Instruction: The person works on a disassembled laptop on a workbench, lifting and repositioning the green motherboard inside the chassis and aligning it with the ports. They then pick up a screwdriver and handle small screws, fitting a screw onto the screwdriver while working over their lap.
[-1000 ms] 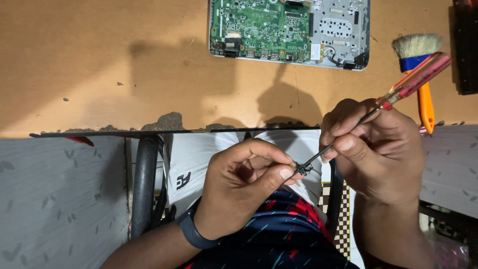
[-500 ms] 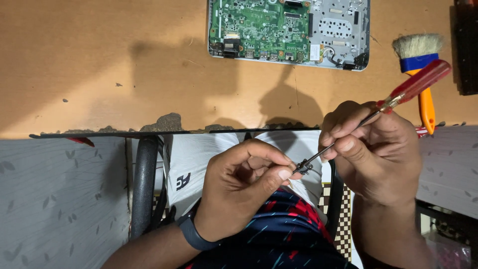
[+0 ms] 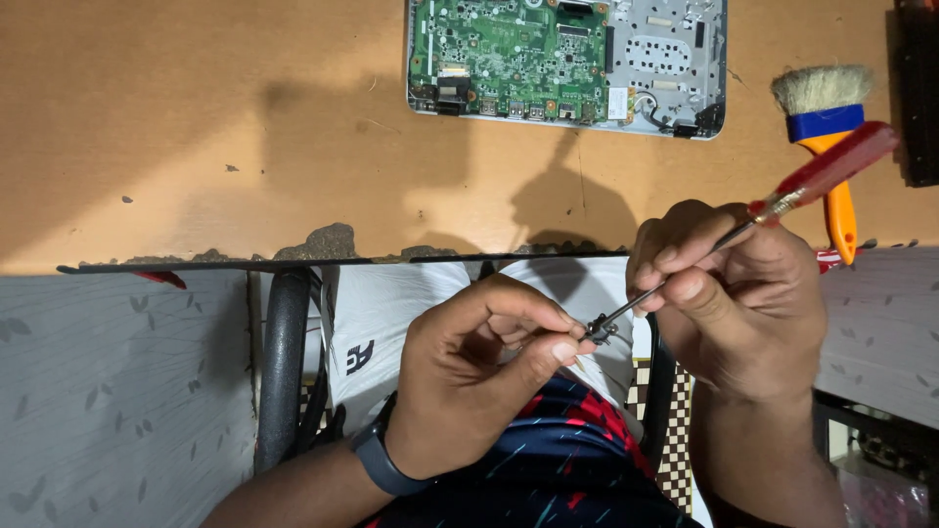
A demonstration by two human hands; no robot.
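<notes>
My left hand [image 3: 484, 376] pinches a small dark metal part [image 3: 599, 330] between thumb and fingertips, held over my lap below the table edge. My right hand [image 3: 729, 298] grips a screwdriver [image 3: 782, 200] with a red translucent handle; its thin shaft slants down-left and the tip meets the small part. A dark watch sits on my left wrist. On the brown table farther away lies an opened device with a green circuit board [image 3: 509, 54] in a grey case.
A brush [image 3: 827, 127] with pale bristles, blue band and orange handle lies on the table at right. A dark object [image 3: 919, 93] sits at the right edge. The table's front edge [image 3: 342, 256] is chipped. A black chair arm [image 3: 284, 362] stands at left.
The screwdriver handle has tilted slightly, its end moving a little to the right. Both hands stay in nearly the same place with the tip on the small part.
</notes>
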